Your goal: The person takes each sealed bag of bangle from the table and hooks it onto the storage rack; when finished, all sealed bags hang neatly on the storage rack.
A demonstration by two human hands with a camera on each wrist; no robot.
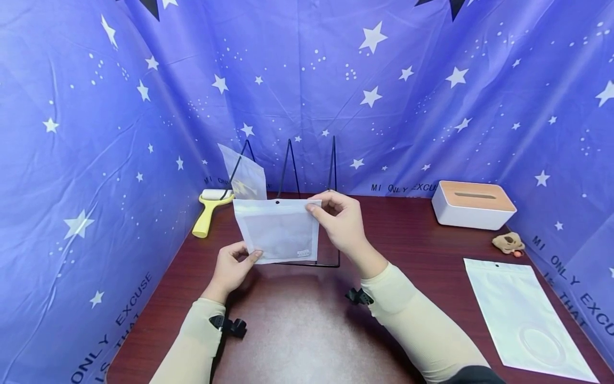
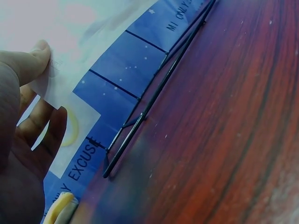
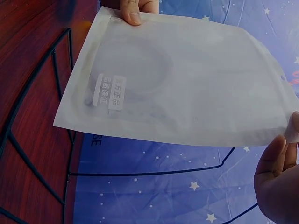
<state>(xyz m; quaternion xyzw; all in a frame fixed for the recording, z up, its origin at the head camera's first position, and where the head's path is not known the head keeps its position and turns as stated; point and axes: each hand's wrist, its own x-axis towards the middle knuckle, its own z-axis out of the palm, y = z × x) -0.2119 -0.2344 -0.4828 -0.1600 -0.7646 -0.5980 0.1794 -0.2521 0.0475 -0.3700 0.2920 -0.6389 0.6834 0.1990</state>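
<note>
A white translucent zip pouch (image 1: 275,229), with a hang hole at its top edge, is held up in front of a black wire rack (image 1: 333,165). My left hand (image 1: 231,271) pinches its lower left corner between thumb and fingers. At the upper right corner, my right hand (image 1: 344,221) grips the edge with the thumb in front. In the right wrist view, a coiled ring shape and printed white labels (image 3: 116,93) show through the pouch. Another clear pouch (image 1: 249,173) with something yellow inside stands tilted in the rack's left section.
A yellow-handled lint roller (image 1: 203,218) lies left of the rack. At the back right stands a white tissue box (image 1: 472,210) with a wood-toned lid, with a small beige figure (image 1: 507,242) nearby. Another white pouch (image 1: 508,298) holding a ring-shaped item lies flat on the right.
</note>
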